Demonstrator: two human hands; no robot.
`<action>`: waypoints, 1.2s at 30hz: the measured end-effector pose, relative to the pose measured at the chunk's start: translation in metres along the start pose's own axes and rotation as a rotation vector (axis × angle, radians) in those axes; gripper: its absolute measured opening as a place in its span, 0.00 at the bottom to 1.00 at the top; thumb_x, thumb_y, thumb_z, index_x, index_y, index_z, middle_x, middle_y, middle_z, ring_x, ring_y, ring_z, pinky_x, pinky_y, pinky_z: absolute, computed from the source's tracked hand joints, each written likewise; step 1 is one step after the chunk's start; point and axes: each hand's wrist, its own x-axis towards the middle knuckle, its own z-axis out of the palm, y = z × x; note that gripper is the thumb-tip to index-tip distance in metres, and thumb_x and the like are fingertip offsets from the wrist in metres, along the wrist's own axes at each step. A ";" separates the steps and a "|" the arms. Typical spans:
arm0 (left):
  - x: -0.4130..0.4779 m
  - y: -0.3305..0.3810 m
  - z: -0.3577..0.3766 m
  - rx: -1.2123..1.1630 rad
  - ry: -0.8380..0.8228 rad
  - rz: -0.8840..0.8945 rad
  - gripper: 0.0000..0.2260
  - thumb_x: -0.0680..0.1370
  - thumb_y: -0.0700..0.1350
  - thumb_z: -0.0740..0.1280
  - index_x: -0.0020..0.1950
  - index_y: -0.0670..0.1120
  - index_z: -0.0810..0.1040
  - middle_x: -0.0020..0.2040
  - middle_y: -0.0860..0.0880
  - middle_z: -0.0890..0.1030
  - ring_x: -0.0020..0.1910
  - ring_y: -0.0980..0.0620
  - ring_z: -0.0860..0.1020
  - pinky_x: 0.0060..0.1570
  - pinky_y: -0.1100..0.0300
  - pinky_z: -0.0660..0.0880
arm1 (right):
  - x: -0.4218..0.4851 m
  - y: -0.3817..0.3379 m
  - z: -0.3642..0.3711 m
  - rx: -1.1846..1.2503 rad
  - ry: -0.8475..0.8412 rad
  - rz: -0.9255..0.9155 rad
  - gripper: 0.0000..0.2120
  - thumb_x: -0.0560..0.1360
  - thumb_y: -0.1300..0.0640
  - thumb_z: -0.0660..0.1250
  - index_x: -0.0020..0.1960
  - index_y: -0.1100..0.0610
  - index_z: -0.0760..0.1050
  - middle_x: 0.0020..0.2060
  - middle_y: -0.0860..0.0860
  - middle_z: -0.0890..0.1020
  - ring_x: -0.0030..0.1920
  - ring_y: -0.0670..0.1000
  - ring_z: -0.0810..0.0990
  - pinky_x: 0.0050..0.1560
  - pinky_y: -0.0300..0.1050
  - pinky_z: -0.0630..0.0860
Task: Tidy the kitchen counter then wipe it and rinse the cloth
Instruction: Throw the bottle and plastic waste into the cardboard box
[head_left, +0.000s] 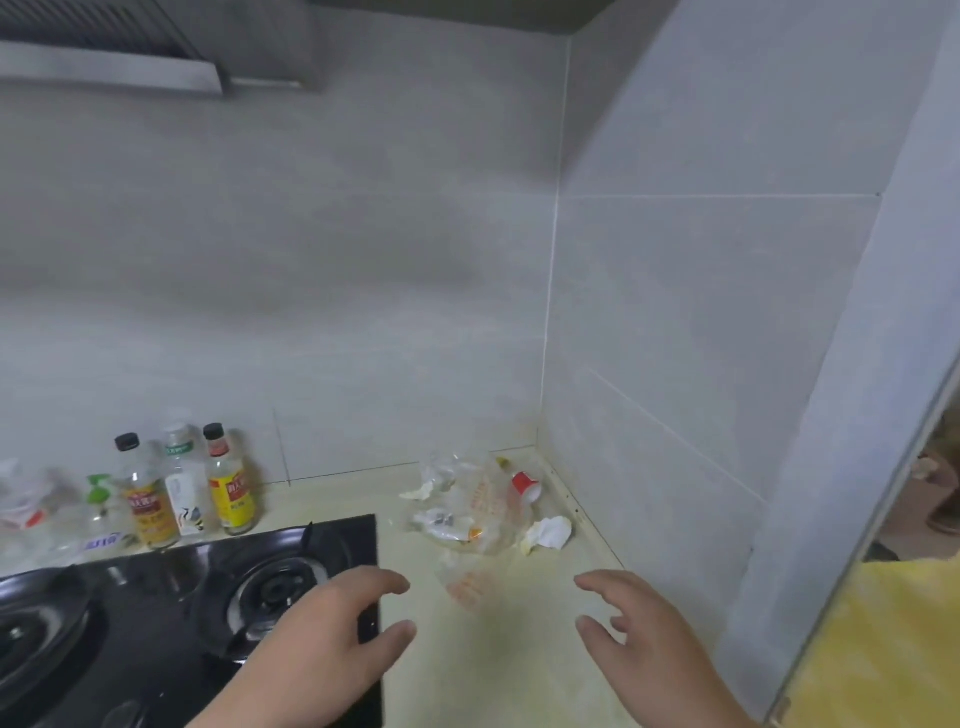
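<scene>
Counter (498, 649), blurry yellow-labelled bottle (231, 486), writing perhaps Chinese, unreadable

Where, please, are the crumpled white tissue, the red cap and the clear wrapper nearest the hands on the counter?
crumpled white tissue (549, 533), head view, on its middle fold.
red cap (522, 483), head view, on its red side.
clear wrapper (470, 584), head view, on its orange print.
</scene>
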 end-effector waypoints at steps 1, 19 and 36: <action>0.007 -0.004 0.000 0.006 0.001 -0.002 0.10 0.73 0.61 0.68 0.50 0.70 0.69 0.52 0.75 0.71 0.56 0.72 0.71 0.56 0.75 0.65 | 0.009 0.004 0.003 0.005 -0.015 -0.002 0.15 0.73 0.49 0.67 0.48 0.27 0.73 0.63 0.24 0.62 0.61 0.32 0.68 0.57 0.35 0.74; 0.176 -0.077 0.021 -0.112 -0.061 -0.017 0.11 0.75 0.57 0.68 0.54 0.65 0.71 0.56 0.72 0.72 0.59 0.70 0.71 0.54 0.77 0.62 | 0.169 0.027 0.038 -0.146 -0.076 0.056 0.16 0.73 0.49 0.65 0.61 0.42 0.76 0.55 0.30 0.73 0.59 0.34 0.72 0.62 0.37 0.71; 0.220 -0.057 0.083 -0.118 -0.138 -0.138 0.11 0.75 0.56 0.68 0.56 0.64 0.74 0.58 0.66 0.75 0.53 0.72 0.71 0.52 0.74 0.65 | 0.219 0.095 0.035 -0.086 -0.186 0.157 0.17 0.77 0.51 0.65 0.65 0.44 0.74 0.61 0.37 0.75 0.62 0.39 0.73 0.65 0.41 0.71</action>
